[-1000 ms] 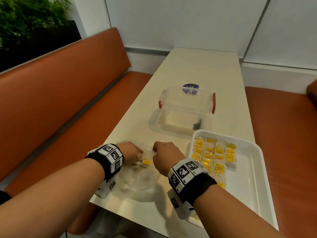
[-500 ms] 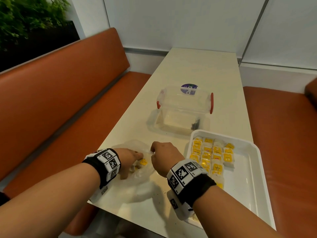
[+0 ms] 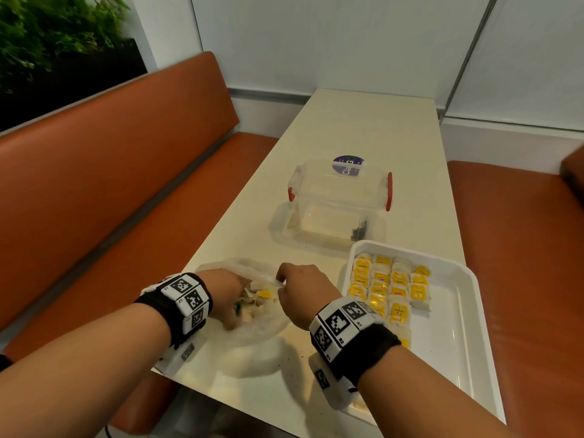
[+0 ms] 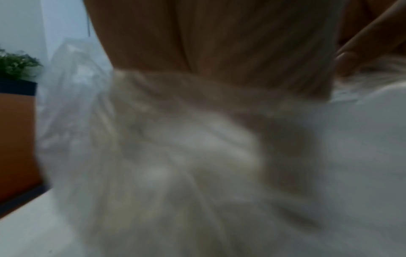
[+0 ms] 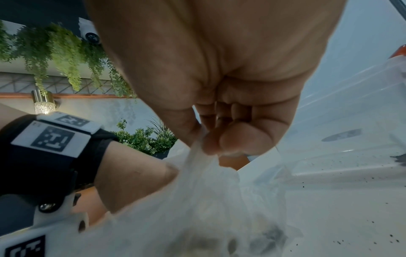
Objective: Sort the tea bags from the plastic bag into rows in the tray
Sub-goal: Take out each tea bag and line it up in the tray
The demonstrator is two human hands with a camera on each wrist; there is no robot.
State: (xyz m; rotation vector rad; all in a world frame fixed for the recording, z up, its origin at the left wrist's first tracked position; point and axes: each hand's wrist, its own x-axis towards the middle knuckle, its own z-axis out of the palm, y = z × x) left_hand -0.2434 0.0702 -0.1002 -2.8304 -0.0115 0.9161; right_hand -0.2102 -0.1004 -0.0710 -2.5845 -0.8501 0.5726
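Near the front edge of the tabletop point(image 3: 363, 128) we log the plastic bag point(image 3: 252, 330): clear, crumpled, mouth held open, a few tea bags point(image 3: 264, 293) left inside, one yellow tag showing.

Right hand point(image 3: 303, 295): our grip pinches a gathered fold of the bag's rim between thumb and curled fingers point(image 5: 232, 140), plain in the right wrist view.

Left hand point(image 3: 226, 294): reaching down into the bag's mouth. The fingers are buried in plastic and the left wrist view is blurred, so we cannot tell whether this grip has closed on anything.

Tray point(image 3: 455, 343): white, just right of the bag, holding sorted tea bags point(image 3: 387, 287) in rows at its far-left end; the right part bare.

Clear lidded box point(image 3: 338, 197): red clips, beyond the tray, untouched.

Step in hand, as we judge it: fetching the next tea bag, late in the task. The next move calls for one bag drawn out singly, then carried across to continue a row.
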